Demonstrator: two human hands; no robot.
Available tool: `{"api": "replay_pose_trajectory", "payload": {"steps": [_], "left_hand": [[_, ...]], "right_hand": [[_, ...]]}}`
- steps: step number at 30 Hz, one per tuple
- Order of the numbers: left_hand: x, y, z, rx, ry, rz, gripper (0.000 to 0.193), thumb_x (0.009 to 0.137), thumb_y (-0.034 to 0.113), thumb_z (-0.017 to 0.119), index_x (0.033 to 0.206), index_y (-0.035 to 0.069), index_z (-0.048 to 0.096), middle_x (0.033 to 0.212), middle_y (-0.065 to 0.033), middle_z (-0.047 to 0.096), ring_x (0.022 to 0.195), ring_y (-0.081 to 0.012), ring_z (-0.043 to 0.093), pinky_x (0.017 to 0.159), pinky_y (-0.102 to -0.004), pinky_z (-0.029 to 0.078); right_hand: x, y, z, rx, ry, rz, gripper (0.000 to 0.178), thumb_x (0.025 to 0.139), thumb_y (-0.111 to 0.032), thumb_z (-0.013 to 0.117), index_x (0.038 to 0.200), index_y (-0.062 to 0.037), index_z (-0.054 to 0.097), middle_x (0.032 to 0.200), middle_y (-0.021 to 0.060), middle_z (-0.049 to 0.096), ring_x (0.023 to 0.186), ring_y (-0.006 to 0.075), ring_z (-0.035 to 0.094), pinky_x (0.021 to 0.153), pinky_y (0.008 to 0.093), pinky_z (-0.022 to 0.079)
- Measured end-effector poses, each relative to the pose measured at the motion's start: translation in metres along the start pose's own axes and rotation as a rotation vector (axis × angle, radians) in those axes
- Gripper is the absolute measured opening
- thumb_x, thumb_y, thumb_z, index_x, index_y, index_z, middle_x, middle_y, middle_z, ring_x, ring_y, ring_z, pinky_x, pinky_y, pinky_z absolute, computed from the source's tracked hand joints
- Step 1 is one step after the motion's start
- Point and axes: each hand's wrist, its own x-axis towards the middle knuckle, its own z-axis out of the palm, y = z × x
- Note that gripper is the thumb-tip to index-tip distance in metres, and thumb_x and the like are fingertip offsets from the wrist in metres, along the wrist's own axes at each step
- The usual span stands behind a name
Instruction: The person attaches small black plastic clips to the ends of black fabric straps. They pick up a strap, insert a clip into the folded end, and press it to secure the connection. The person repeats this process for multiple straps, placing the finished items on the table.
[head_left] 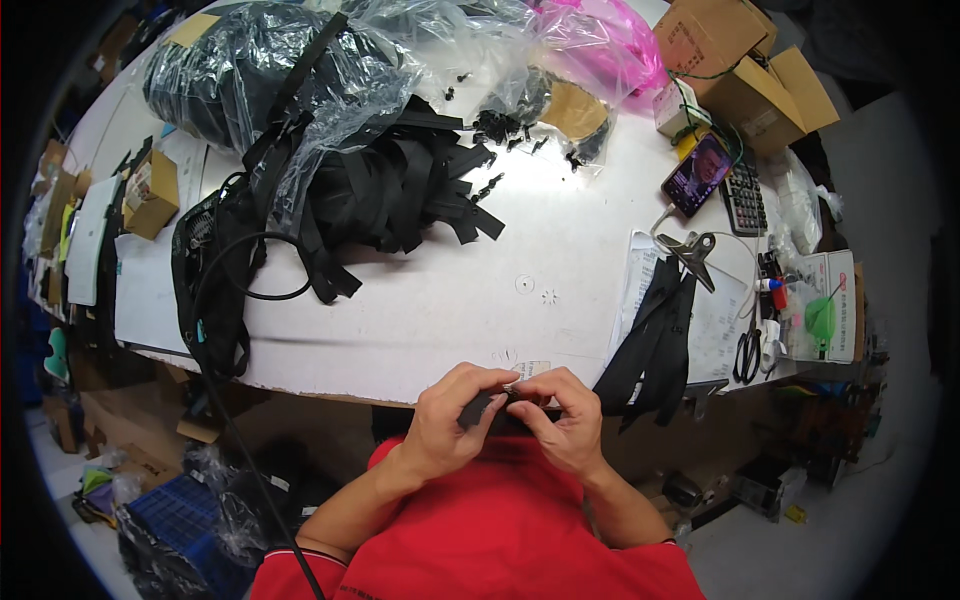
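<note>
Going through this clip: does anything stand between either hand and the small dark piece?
Nothing visible does. The left hand and right hand meet at the small dark piece with their fingertips. The nearby black straps lie off to the right.

Both hands (567,425) pinch a small dark piece (477,409) near the white table (430,320).

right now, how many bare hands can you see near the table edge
2: the left hand, holding a small dark piece, and the right hand just beside it, both at the near edge of the white table. Neither hand is hidden.
</note>
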Motion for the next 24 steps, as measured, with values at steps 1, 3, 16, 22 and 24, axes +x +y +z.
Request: {"api": "replay_pose_trajectory", "payload": {"steps": [1,3,16,22,24], "left_hand": [[0.001,-0.001,0.001,-0.024,0.008,0.013,0.025,0.087,-0.007,0.065,0.110,0.001,0.068,0.093,-0.0127,0.068,0.081,-0.0211,0.067,0.074,-0.0287,0.053],[0.000,-0.005,0.000,-0.025,0.000,0.046,0.024,0.087,-0.008,0.064,0.109,0.000,0.069,0.095,-0.0128,0.068,0.084,-0.0213,0.066,0.075,-0.0290,0.053],[-0.007,-0.010,0.006,-0.367,0.013,-0.173,0.016,0.095,-0.002,0.058,0.108,-0.002,0.068,0.104,-0.0080,0.066,0.081,-0.0088,0.059,0.072,-0.0225,0.048],[-0.008,-0.011,0.005,-0.359,0.012,-0.146,0.016,0.095,-0.002,0.058,0.107,-0.001,0.069,0.102,-0.0082,0.066,0.081,-0.0083,0.058,0.072,-0.0227,0.047],[-0.007,-0.016,0.005,-0.301,0.000,-0.082,0.017,0.095,-0.002,0.058,0.107,-0.001,0.070,0.101,-0.0087,0.066,0.083,-0.0098,0.058,0.072,-0.0235,0.048]], "right_hand": [[-0.002,0.003,0.003,0.168,0.016,0.104,0.011,0.089,-0.003,0.074,0.098,0.0006,0.070,0.092,0.0050,0.068,0.083,0.0109,0.065,0.077,0.0233,0.052],[-0.006,0.009,0.009,0.506,0.048,0.311,0.011,0.092,-0.003,0.071,0.102,0.0014,0.068,0.095,0.0033,0.068,0.086,0.0089,0.063,0.077,0.0228,0.051],[-0.012,0.012,0.014,0.711,-0.029,0.283,0.006,0.097,-0.001,0.064,0.102,-0.0007,0.065,0.099,-0.0001,0.060,0.090,0.0051,0.054,0.081,0.0207,0.044],[-0.007,0.009,0.009,0.674,-0.107,0.290,0.005,0.097,-0.002,0.063,0.101,0.0001,0.065,0.099,-0.0002,0.060,0.089,0.0048,0.054,0.080,0.0206,0.044],[-0.006,0.009,0.006,0.654,-0.127,0.339,0.005,0.097,-0.002,0.063,0.101,0.0005,0.065,0.099,-0.0002,0.060,0.089,0.0047,0.054,0.079,0.0207,0.045]]}}
